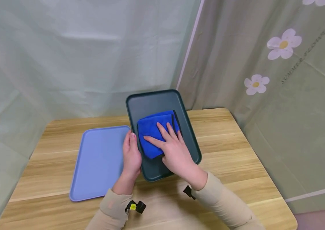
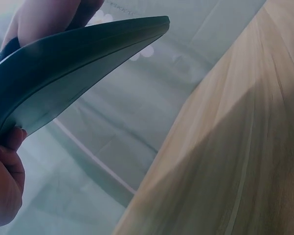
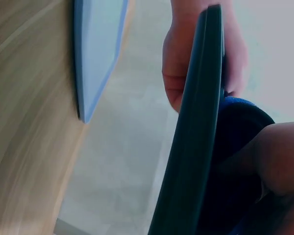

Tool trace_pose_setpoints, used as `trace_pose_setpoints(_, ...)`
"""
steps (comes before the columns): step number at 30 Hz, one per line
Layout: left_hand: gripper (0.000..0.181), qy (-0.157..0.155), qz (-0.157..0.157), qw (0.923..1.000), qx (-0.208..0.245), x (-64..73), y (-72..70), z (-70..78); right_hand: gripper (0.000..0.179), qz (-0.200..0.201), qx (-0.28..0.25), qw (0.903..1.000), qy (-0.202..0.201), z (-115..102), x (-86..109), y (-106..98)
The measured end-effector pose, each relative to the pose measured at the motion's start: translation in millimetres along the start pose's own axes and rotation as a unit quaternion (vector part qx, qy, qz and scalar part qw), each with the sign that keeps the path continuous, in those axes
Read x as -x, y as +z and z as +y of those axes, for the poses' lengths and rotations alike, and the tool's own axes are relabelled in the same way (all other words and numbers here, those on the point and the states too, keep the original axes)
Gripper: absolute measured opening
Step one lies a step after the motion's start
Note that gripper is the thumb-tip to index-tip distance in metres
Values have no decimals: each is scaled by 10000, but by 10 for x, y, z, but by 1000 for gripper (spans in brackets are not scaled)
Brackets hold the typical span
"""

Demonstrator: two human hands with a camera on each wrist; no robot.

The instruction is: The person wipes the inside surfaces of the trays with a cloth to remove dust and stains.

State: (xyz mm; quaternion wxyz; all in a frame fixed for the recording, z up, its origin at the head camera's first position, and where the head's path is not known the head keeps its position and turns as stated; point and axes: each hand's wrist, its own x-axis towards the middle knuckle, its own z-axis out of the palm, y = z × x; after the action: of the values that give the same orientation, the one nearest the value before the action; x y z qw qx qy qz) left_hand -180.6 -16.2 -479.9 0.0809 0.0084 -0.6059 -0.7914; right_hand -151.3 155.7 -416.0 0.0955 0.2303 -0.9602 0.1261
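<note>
My left hand grips a dark green tray by its left rim, thumb on the front and fingers curled under its back. The tray is tilted and lifted off the table, as both wrist views show. Flat on its inner face lies a folded blue cloth with black edging. My right hand presses on that cloth with its fingers spread and straight. In the left wrist view the tray's underside shows, with the left fingertips against it. The right wrist view catches the tray's rim edge-on, the cloth beside it.
A light blue tray lies on the wooden table, left of the green one and partly overlapped by it and my left hand. Curtains hang behind the table and along its right side, where they carry white flowers.
</note>
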Motion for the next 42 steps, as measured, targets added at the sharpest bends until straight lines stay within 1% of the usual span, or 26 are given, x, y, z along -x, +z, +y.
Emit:
trace_pose_setpoints(2, 65, -104, 81, 9999, -108, 4, -10, 3, 91, 31, -2, 9999, 101, 31, 0, -1)
trace_pose_setpoints(6, 64, -187, 84, 9995, -233, 8, -34, 0, 90, 61, 13, 9993, 359, 92, 10, 3)
trace_pose_setpoints(9, 63, -202, 37, 9994, -286, 15, -57, -6, 89, 41, 18, 9985, 552, 146, 17, 0)
trace_pose_setpoints(10, 62, -190, -14, 9995, -239, 16, -65, -11, 88, 38, 17, 9982, 603, 166, 18, 1)
trace_pose_setpoints(14, 62, -145, -162, 9996, -187, 29, -80, -9, 88, -14, -74, 9975, 700, 219, 25, 1)
trace_pose_setpoints(16, 62, -130, -199, 9995, -209, 32, -81, -8, 90, -90, -165, 9976, 672, 220, 24, 7)
trace_pose_setpoints(18, 62, -151, -163, 9992, -335, 39, -80, -4, 91, -181, -250, 9976, 616, 205, 21, 12)
trace_pose_setpoints(20, 62, -177, -161, 9991, -361, 38, -79, -6, 92, -254, -318, 9977, 543, 180, 13, 18)
trace_pose_setpoints(26, 63, -164, -218, 9990, -361, 43, -66, -12, 92, -320, -283, 9989, 169, 71, -39, 22)
trace_pose_setpoints(29, 61, -116, -302, 9988, -367, 53, -56, -33, 91, -357, -260, 9990, -27, 16, -79, 19)
trace_pose_setpoints(33, 58, -44, -452, 9988, -199, 58, -52, -63, 89, -378, -187, 9989, -185, -33, -131, 0)
trace_pose_setpoints(38, 58, -21, -485, 9988, -118, 61, -66, -67, 89, -354, 45, 9992, -179, -30, -170, -22)
trace_pose_setpoints(42, 62, -81, -496, 9986, -182, 57, -71, -58, 88, -282, 91, 9996, -29, 14, -201, -47)
